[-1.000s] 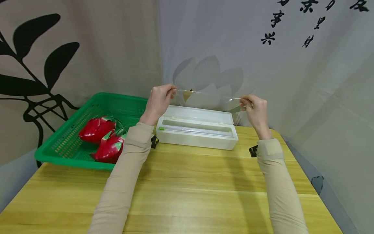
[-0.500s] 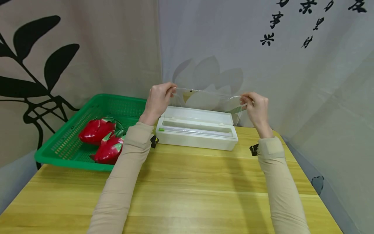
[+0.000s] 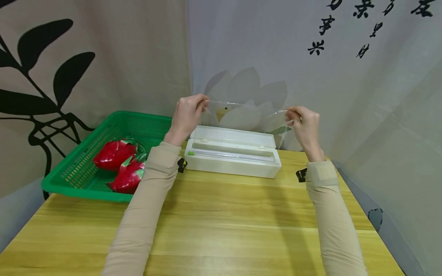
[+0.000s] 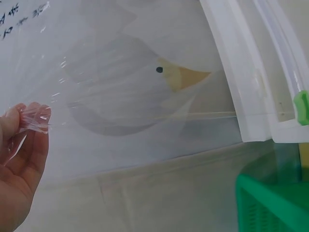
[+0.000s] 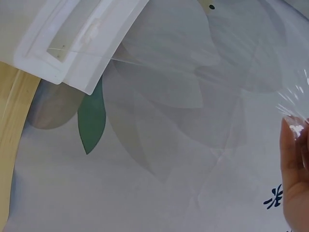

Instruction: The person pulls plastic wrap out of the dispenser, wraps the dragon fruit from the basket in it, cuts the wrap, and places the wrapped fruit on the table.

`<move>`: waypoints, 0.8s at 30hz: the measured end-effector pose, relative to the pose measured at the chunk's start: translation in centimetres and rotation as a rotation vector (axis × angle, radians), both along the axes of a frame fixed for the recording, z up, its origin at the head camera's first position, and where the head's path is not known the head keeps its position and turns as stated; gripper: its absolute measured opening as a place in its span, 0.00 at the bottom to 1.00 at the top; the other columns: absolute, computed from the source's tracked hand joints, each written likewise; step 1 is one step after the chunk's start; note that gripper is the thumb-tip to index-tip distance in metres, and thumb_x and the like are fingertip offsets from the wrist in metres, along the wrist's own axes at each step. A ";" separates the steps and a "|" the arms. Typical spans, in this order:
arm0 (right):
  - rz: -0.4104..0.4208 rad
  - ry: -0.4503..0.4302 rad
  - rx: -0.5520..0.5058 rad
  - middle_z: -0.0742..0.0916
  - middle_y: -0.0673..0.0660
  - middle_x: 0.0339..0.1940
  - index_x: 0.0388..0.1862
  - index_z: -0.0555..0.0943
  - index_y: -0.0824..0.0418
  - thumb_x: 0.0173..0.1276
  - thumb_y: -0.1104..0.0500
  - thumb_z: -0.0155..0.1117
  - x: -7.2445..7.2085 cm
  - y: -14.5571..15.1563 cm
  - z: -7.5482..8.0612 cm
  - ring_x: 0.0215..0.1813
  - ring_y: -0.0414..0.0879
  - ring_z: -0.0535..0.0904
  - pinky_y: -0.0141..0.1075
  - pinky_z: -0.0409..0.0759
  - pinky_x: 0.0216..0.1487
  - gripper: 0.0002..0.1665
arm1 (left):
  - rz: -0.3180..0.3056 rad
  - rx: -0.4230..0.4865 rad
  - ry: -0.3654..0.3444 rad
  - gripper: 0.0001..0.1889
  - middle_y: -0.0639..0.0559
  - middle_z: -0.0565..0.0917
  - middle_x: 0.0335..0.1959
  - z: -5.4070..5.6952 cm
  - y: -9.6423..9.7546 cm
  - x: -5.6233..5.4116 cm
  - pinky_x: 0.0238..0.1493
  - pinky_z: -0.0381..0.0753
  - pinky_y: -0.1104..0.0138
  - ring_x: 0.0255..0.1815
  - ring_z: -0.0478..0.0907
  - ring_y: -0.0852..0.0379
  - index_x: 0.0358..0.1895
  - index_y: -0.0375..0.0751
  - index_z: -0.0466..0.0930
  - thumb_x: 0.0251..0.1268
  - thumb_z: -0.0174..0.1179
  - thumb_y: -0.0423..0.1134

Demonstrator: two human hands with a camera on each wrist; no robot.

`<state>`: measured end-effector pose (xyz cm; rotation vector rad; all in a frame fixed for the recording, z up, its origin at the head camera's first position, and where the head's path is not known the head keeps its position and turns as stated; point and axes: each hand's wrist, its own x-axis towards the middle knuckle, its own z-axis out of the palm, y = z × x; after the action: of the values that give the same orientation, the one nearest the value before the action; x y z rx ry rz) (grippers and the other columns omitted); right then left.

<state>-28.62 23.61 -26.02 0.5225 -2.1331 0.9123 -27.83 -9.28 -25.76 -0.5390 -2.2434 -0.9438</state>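
A sheet of clear plastic wrap (image 3: 246,107) is stretched between both hands, above a white cling film dispenser box (image 3: 233,168). My left hand (image 3: 188,117) pinches one upper corner of the film; in the left wrist view the film (image 4: 120,92) bunches between thumb and fingers and runs back to the box. At the other corner my right hand (image 3: 304,124) pinches the film, its fingertips gathering it in the right wrist view. The box's lid (image 3: 231,135) stands open, and a green slider (image 3: 191,152) sits at the left end of its front strip.
A green plastic basket (image 3: 86,195) stands left of the box, holding two red dragon fruits (image 3: 114,154), partly behind the left sleeve. Everything rests on a wooden table (image 3: 214,218). A printed curtain (image 3: 138,57) hangs right behind the table's far edge.
Both hands have risen slightly, the right also drifting a little to the right, drawing the film higher above the box. Box, basket and fruits have stayed in place.
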 end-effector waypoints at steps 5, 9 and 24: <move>-0.019 0.007 0.013 0.87 0.69 0.29 0.37 0.84 0.74 0.67 0.70 0.56 0.2 0.0 0.3 0.25 0.43 0.83 0.21 0.80 0.27 0.09 | -0.003 -0.002 -0.002 0.12 0.39 0.87 0.40 0.2 0.1 0.0 0.40 0.85 0.63 0.33 0.85 0.48 0.44 0.30 0.83 0.70 0.51 0.33; -0.026 0.012 0.024 0.87 0.68 0.29 0.37 0.84 0.74 0.68 0.69 0.56 0.3 -0.1 0.6 0.27 0.56 0.83 0.15 0.76 0.27 0.10 | 0.004 -0.005 -0.002 0.11 0.38 0.87 0.39 0.5 0.1 0.1 0.40 0.85 0.62 0.34 0.85 0.48 0.44 0.30 0.83 0.70 0.51 0.32; -0.027 0.033 0.011 0.87 0.69 0.30 0.37 0.84 0.74 0.68 0.68 0.56 0.3 0.0 1.7 0.25 0.23 0.74 0.14 0.75 0.28 0.11 | -0.006 0.000 0.038 0.11 0.37 0.87 0.37 1.5 0.2 0.3 0.40 0.85 0.62 0.33 0.85 0.47 0.43 0.29 0.82 0.70 0.51 0.31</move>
<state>-28.28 23.60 -24.37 0.5097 -2.1120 0.8716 -27.48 -9.13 -24.24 -0.5601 -2.2090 -0.9284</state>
